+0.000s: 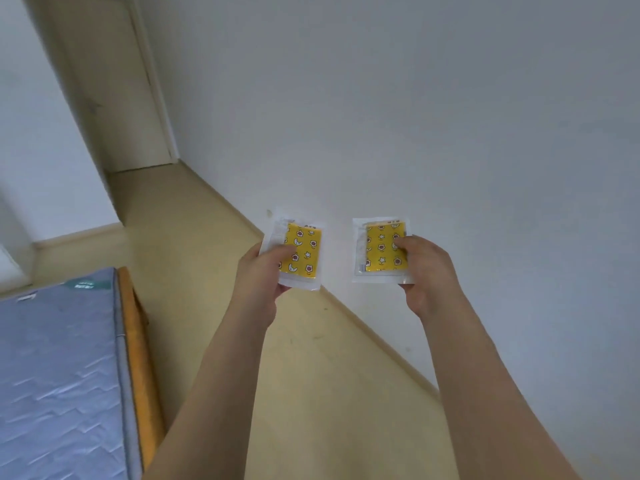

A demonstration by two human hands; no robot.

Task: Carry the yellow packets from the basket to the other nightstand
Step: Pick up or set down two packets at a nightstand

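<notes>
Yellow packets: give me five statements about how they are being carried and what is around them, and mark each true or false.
1. Each hand holds one yellow packet. True: the left hand holds the left packet, the right hand holds the right packet.
2. Both packets lie on the mattress. False: they are held in the air; the mattress lies apart, at lower left.
3. The packets touch each other. False: a gap separates them.
4. A closed door stands at the far left.
True.
5. A nightstand is in view. False: none shows.
</notes>
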